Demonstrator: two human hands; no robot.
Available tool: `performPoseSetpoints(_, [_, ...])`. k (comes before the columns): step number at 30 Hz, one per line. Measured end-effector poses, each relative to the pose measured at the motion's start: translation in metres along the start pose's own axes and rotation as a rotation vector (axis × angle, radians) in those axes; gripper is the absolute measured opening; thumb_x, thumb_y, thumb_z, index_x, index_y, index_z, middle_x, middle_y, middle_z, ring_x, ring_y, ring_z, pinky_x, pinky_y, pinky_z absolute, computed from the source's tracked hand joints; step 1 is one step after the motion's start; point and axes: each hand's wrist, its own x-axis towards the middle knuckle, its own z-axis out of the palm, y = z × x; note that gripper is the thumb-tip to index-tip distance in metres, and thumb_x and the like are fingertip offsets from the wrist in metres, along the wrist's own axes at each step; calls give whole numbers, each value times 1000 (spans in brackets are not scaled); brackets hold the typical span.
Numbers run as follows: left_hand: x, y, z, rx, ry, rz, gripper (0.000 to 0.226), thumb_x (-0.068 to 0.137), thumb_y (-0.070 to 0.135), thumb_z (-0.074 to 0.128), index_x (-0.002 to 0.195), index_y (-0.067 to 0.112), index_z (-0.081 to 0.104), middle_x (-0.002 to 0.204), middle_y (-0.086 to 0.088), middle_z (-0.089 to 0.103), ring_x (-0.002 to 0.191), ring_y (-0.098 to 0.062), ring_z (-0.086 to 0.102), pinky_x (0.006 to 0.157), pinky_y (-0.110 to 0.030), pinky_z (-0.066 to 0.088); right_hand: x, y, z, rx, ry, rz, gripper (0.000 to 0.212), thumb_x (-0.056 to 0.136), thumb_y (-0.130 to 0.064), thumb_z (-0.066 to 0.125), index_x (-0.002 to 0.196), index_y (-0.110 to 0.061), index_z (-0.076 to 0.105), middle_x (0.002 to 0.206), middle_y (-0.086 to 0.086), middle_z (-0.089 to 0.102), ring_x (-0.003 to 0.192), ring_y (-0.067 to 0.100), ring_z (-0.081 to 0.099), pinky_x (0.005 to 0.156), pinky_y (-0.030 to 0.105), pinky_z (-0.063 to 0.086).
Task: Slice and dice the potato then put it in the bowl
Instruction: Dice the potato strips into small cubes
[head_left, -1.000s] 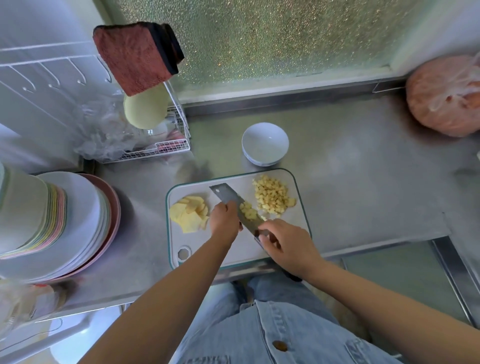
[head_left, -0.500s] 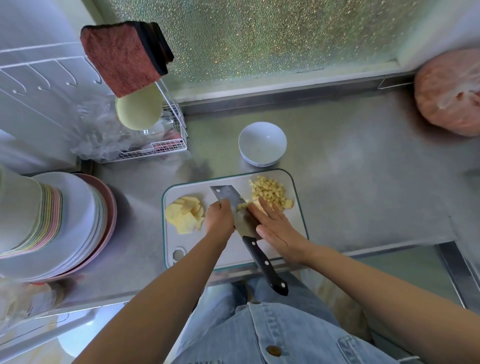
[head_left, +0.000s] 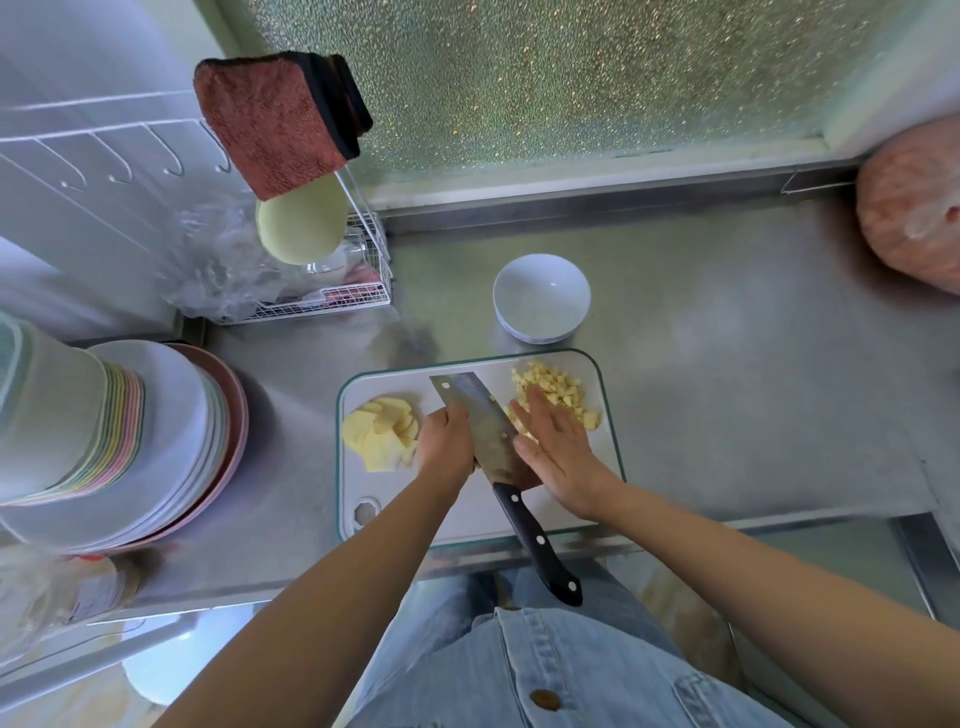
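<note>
My right hand (head_left: 563, 457) lies flat, fingers (head_left: 539, 409) straight, touching the potato cubes (head_left: 556, 387) at centre frame — my left hand (head_left: 447, 441) grips the knife blade (head_left: 478, 410) just left of them.

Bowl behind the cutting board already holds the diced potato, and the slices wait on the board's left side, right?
No. In the head view the bowl is empty; the diced potato lies at the right of the cutting board. The slices do wait on its left.

Home kitchen, steel counter (head_left: 727, 364) under a frosted window (head_left: 571, 78), stacked plates (head_left: 156, 441) at its left edge, wire dish rack (head_left: 358, 291), hanging cloth (head_left: 270, 119)
</note>
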Motion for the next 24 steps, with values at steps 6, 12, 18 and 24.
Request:
performPoseSetpoints(6, [2,0,-3,-16,-31,-6,34,95,27,33,68,13,48,58,-4,46,49,-20,39,52,-27,32,-4,-18,-1,-73,-19,-187,59,97,-44,20,151,-26,4,153,-15,-7,139,-5,-14,110,15,-13])
performPoseSetpoints(12, [-1,1,-7,10,-31,-21,32,95,29,33,75,11,50,63,-4,46,53,-21,42,53,-27,36,4,-24,-6,-43,75,-57,66,94,-49,23,152,-21,11,156,-14,1,140,-1,-8,109,20,-6])
performPoseSetpoints(18, [-2,1,-10,-61,-41,-65,30,95,26,33,74,11,48,60,-4,43,48,-18,38,46,-24,32,16,-29,-4,-138,70,2,65,99,-46,27,152,-12,10,158,-4,15,147,15,-1,117,36,-1])
performPoseSetpoints(24, [1,3,-16,-70,43,-67,32,96,24,33,76,7,52,65,-11,49,51,-22,44,48,-25,36,-8,-29,-7,-14,91,-260,52,98,-39,28,149,-30,20,149,-25,23,143,-4,1,113,23,1])
